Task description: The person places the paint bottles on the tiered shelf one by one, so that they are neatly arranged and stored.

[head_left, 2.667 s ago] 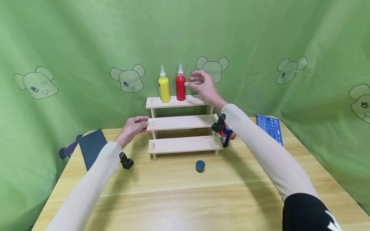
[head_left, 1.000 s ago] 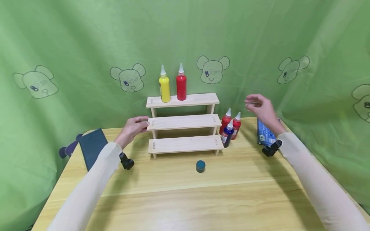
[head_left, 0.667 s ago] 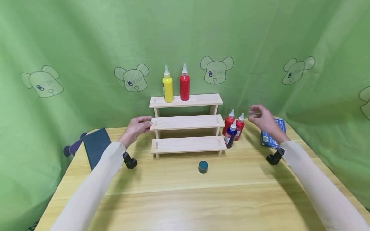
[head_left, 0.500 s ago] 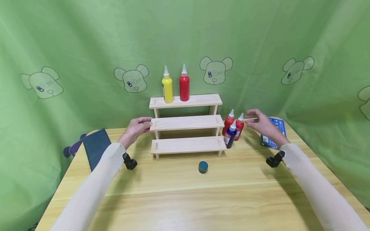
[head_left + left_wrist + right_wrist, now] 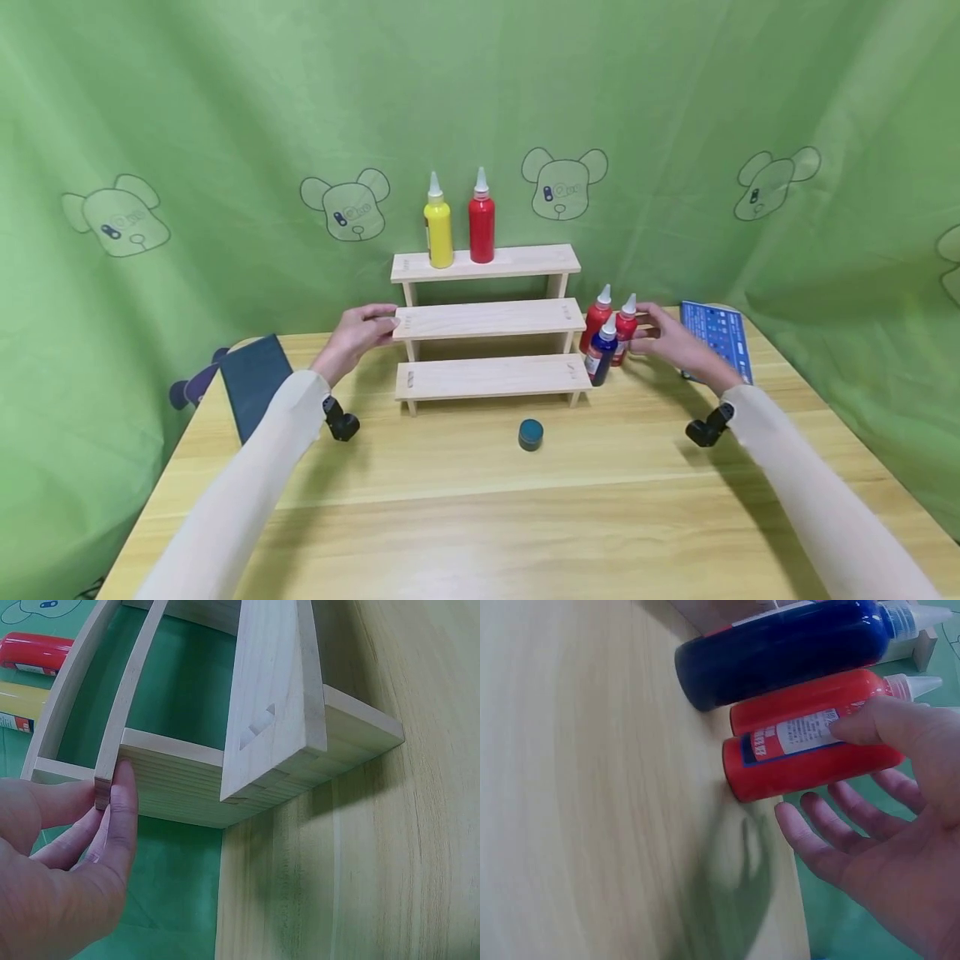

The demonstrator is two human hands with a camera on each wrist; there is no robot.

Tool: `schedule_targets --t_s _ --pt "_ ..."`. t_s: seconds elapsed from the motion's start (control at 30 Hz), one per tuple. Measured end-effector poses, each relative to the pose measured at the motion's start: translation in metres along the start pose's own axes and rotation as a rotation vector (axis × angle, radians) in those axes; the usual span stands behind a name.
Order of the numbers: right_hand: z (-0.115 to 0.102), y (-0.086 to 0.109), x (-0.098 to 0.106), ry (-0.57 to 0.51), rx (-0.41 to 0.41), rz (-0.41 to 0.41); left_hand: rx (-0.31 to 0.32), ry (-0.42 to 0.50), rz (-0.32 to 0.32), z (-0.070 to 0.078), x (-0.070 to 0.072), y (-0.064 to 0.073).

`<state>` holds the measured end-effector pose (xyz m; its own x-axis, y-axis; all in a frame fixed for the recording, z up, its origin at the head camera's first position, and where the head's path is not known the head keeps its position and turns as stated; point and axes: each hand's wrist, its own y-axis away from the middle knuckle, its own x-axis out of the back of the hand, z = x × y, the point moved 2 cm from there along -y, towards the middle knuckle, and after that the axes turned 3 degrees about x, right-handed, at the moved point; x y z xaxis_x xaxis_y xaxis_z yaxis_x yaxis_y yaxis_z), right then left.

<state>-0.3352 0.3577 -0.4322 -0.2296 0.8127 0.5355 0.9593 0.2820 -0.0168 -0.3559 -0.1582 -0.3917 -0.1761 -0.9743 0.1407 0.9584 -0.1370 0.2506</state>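
Note:
My left hand (image 5: 354,337) pinches the left end of the middle board of a three-tier wooden shelf (image 5: 487,318), thumb on one face and fingers on the other in the left wrist view. My right hand (image 5: 671,346) is at the nearer red squeeze bottle (image 5: 810,771). Its thumb lies over the label, and its fingers are spread and loosely bent along the other side. Beside that bottle stand a second red bottle (image 5: 596,323) and a blue bottle (image 5: 600,360). A yellow bottle (image 5: 439,236) and another red bottle (image 5: 482,229) stand on the top tier.
A small dark teal-lidded jar (image 5: 530,434) sits in front of the shelf. A dark flat book (image 5: 255,385) lies at the table's left edge and a blue printed box (image 5: 718,337) at the right. A green curtain (image 5: 225,100) hangs behind.
My right hand has moved from beside the red bottle on the top tier, out to the right, then down and inward to the bottles beside the shelf. My left hand keeps its hold.

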Motion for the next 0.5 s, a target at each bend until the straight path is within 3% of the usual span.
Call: schedule_targets --t_s 0.23,0.5 --pt "0.002 0.002 -0.004 0.083 0.037 0.049 0.012 0.013 0.006 -0.001 0.000 -0.001" --pt "0.016 0.005 -0.007 0.115 0.043 0.177 -0.002 0.010 0.016 -0.001 -0.001 0.000"
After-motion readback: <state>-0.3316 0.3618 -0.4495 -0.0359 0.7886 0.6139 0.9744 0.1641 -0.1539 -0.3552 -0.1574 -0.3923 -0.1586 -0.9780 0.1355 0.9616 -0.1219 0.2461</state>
